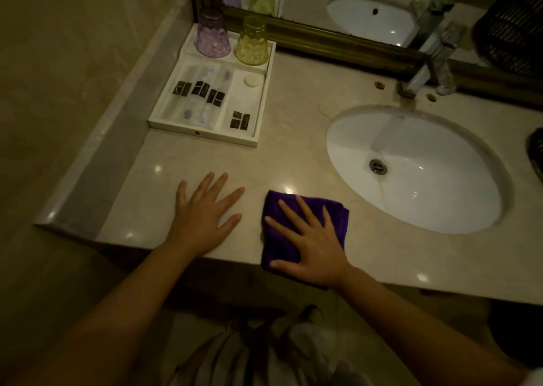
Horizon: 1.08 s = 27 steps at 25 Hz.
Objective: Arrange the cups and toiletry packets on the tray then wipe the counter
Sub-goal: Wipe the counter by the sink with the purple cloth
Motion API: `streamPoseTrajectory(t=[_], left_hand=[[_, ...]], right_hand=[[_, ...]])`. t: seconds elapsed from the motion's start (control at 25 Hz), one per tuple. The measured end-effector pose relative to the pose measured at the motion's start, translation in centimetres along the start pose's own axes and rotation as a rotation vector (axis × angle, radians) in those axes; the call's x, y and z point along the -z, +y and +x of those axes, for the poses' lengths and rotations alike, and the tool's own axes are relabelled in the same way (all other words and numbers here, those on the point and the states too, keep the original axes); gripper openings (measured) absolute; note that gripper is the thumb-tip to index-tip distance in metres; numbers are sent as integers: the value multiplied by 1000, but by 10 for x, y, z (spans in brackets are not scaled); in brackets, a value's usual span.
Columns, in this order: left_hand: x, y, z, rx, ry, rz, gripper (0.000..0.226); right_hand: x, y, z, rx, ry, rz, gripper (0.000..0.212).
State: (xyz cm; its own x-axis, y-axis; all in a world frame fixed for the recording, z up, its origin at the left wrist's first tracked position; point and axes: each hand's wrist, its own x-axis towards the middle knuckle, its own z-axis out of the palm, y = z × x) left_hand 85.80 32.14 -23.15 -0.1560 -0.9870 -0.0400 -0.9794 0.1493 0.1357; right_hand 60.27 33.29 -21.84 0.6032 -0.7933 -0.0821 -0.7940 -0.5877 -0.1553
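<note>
**Cloth pressed flat near the sink, tray filled at the back**

Dim and yellowish throughout; print on the packets unreadable. Clear wrappers overlapping in the tray, so count uncertain: roughly three long packets in the left compartment, one small packet in the right. Contents only vague pale shapes. Dark object right of the sink cut off by the frame edge. Basket behind and right of the sink half out of view, partly seen in the mirror.

Two cups, upside down in the tray's rear compartment: purple cup left, yellow cup right, just beside each other. One round soap in front of the yellow cup. One tap behind the sink.

Tray far left of the sink, against the mirror frame. One folded purple cloth left of the sink, at the tabletop front edge, partly overhanging. Right hand flat on cloth, fingers straight and spread, no grip closed. Left hand further left of the sink, flat on bare tabletop, fingers spread, holding nothing.
</note>
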Motion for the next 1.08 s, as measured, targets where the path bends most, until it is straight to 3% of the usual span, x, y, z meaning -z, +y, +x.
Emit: streamPoseTrajectory(t=[0.28,0.44,0.48,0.56,0.68,0.8,0.88,1.08], left_hand=[[5,1,-2,-11,-26,-16,60],[16,19,-5,86,-69,-111,57],[18,33,-11,70,-48,-179,62],[18,74,-30,-125,-28,-322,75],[7,131,-51,-384,-150,-236,85],[0,145,-46,-357,-150,-98,71],[7,145,-45,-357,-110,-142,65],[15,147,-57,-428,41,-94,62]], right_hand=[[0,4,-43,42,11,-59,73],[2,10,-64,52,-24,-1,80],[5,11,-64,57,-43,74,80],[14,18,-67,39,-38,226,81],[18,36,-82,-38,45,166,77],[13,40,-91,-79,37,123,69],[10,37,-91,-84,57,131,67],[4,26,-99,-92,228,110,65]])
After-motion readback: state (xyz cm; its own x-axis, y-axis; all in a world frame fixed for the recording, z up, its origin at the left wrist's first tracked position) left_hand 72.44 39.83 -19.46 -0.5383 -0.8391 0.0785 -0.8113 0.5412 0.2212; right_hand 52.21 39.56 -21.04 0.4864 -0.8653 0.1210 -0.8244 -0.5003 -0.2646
